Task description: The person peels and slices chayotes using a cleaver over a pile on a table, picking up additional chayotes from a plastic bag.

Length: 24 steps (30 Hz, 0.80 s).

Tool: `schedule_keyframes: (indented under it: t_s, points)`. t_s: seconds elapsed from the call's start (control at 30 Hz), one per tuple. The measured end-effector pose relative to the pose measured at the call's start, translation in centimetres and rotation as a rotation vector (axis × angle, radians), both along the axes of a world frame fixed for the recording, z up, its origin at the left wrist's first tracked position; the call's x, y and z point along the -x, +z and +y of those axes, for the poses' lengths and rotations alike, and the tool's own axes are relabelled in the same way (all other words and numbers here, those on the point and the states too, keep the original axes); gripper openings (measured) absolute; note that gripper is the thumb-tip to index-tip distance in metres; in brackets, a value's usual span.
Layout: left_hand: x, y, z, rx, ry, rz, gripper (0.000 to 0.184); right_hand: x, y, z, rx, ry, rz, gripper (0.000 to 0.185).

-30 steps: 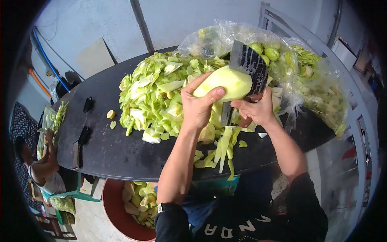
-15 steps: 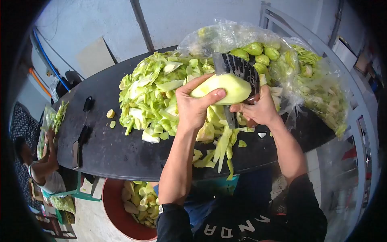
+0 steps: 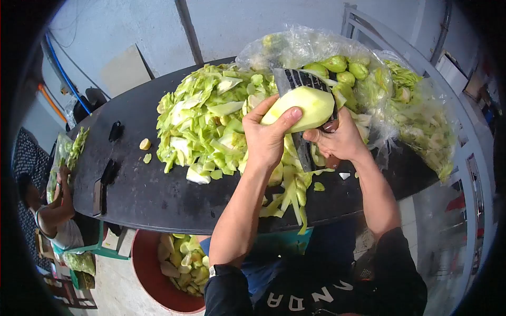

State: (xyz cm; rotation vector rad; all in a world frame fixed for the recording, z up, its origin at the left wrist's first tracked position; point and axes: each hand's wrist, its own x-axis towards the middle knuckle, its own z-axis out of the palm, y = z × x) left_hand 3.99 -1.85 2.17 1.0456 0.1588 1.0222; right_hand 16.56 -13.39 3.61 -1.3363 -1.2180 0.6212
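My left hand is wrapped round a peeled pale-green fruit, thumb on its near side. A wide-bladed knife stands behind the fruit, its blade showing above and below it. My right hand grips the knife by its dark handle, close to the fruit's right end; the fingers partly hide the handle. Under both hands, long strips of peel hang over the table's near edge. A large heap of green peelings lies just left of my hands.
Whole green fruits sit in a clear plastic bag; more peelings fill the right side. Two black-handled tools lie on the dark table. Below is a red tub of peeled fruit. Another person works at far left.
Both hands have shifted slightly right with the fruit and knife. The fruit's right end is tilted a little further up.
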Motion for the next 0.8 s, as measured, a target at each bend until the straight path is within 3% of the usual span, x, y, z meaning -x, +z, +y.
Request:
schedule_keyframes:
  t_s: [0.07, 0.13, 0.53, 0.7, 0.8]
  points:
    - [-0.3, -0.1, -0.4, 0.004, 0.025, -0.012, 0.056, 0.4, -0.1, 0.0, 0.011, 0.027, -0.033, 0.037]
    - [-0.9, 0.0, -0.7, 0.009, 0.05, -0.031, 0.055, 1.4, -1.2, 0.6, -0.102, -0.046, 0.114, 0.034]
    - [-1.6, -1.2, -0.7, 0.005, 0.011, -0.017, 0.055, 0.5, -1.6, 1.0, -0.026, -0.022, 0.137, 0.034]
    - [-1.4, -1.2, -0.3, -0.113, -0.131, 0.054, 0.052, 0.0, -1.2, 0.7, -0.042, 0.009, 0.27, 0.03]
    - [-0.7, 0.4, 0.8, 0.003, -0.326, 0.086, 0.065, -0.6, -0.9, 0.2, 0.009, 0.075, 0.315, 0.032]
